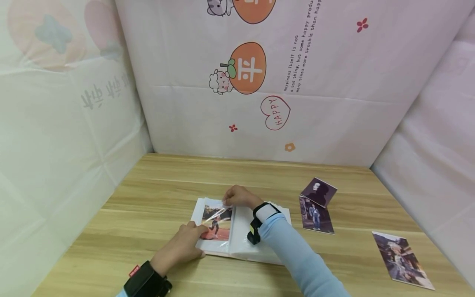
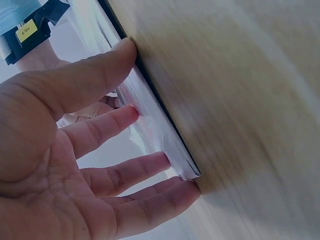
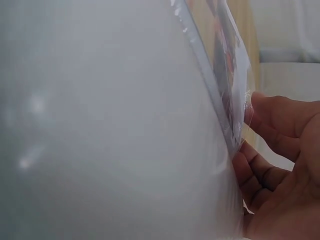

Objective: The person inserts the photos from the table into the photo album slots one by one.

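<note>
An open album point(image 1: 256, 243) with clear sleeves lies on the table, a photo of a running figure point(image 1: 216, 225) on its left page. My right hand point(image 1: 241, 197) pinches the clear film at that page's top edge, near the fold; in the right wrist view the hand point(image 3: 285, 155) has the film point(image 3: 248, 100) between thumb and finger. On the album's left side rests my left hand point(image 1: 183, 243), its thumb near the photo's lower left. In the left wrist view the fingers of this hand point(image 2: 100, 135) lie extended along the album's edge point(image 2: 165, 135).
Two dark photos overlap to the right of the album, the upper one point(image 1: 319, 192) tilted over the lower one point(image 1: 316, 215). Another photo point(image 1: 402, 260) lies near the table's right edge. Printed white cloth point(image 1: 185, 123) stands behind the wooden table point(image 1: 167, 181) and at both sides.
</note>
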`<state>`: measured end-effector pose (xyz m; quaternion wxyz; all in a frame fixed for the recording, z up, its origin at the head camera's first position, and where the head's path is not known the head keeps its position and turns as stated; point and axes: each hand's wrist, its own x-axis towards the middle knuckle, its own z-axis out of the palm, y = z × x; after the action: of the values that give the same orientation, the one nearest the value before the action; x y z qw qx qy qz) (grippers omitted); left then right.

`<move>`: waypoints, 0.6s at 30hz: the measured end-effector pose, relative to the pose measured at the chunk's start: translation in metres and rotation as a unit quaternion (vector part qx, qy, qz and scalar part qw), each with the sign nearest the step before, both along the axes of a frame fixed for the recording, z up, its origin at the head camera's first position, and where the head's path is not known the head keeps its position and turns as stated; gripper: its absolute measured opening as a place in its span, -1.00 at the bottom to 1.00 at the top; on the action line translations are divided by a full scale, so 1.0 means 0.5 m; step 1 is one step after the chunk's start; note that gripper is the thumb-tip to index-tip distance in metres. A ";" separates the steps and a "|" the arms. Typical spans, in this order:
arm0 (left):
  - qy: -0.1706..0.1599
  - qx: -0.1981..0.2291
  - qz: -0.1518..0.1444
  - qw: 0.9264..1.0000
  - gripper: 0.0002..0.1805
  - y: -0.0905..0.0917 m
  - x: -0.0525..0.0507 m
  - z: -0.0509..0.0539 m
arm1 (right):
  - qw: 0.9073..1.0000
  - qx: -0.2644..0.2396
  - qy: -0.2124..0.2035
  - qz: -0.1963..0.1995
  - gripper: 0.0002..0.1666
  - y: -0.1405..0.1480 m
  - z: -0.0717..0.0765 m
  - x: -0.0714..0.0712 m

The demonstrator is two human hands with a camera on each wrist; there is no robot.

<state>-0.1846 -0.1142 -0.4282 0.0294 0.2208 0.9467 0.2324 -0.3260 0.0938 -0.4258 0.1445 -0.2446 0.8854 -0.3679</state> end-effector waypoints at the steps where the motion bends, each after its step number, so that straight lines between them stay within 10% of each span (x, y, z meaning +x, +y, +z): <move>1: -0.001 0.001 0.000 1.000 -0.36 0.000 0.000 0.000 | 1.000 0.001 -0.002 0.003 -0.88 0.000 0.000 0.000; 18: -0.012 0.003 -0.002 1.000 -0.38 0.001 0.002 0.003 | 1.000 0.021 -0.006 0.012 -0.88 0.001 0.000 0.002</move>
<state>-0.1836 -0.1136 -0.4265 0.0406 0.2203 0.9450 0.2382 -0.3250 0.0943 -0.4259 0.1593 -0.2502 0.8890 -0.3490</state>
